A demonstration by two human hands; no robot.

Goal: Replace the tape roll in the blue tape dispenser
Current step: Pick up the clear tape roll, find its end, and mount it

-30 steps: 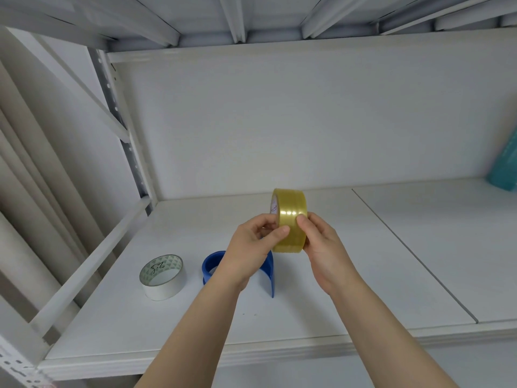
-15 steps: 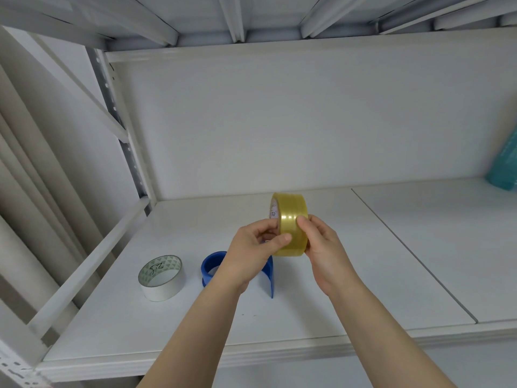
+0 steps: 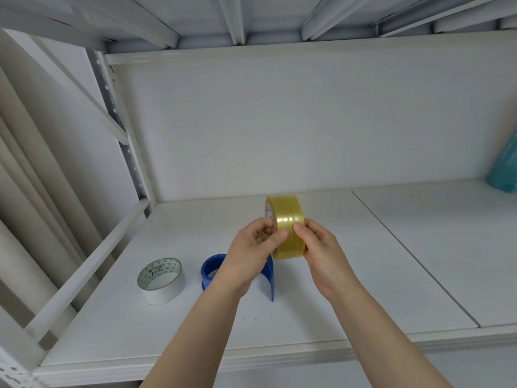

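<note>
Yellow tape roll [image 3: 286,225]: held on edge above the white shelf [image 3: 363,275], its axis lying left to right, the printed core face turned left and the curved band facing the camera.
Left hand [image 3: 251,256]: raised from the lower left, thumb across the front of the band, fingers curled round the left face; clamped on the roll.
Right hand [image 3: 321,253]: raised from the lower right, thumb tip pressed on the band beside the left thumb, fingers behind the right face; also closed on the roll.
Blue tape dispenser [image 3: 208,271]: on the shelf directly below the left hand, partly hidden by it, its ring empty.
White tape roll [image 3: 161,281]: flat on the shelf, just left of the dispenser, apart from it.
Teal object [image 3: 503,169]: far right, at the frame edge.
Change: compared with half a second ago the roll sits at nearly the same height; the thumbs have drawn closer together on the band.
</note>
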